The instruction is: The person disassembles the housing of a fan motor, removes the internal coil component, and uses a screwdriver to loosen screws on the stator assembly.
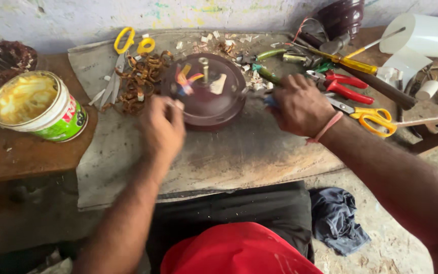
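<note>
At a cluttered desk (219,162) against a stained wall (77,18), the left hand (162,127) rests, fingers curled, on a round maroon motor housing (206,94); the right hand (300,104) grips a blue-handled tool (269,101) beside it. Scissors (373,117) and pliers (343,86) lie nearby.

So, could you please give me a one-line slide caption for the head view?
Both hands, left hand and right hand, work at a dark round motor housing among scattered tools.

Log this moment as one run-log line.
left hand: at rim of motor housing | right hand: grips blue-handled tool beside housing | red pliers, yellow scissors at right
</note>
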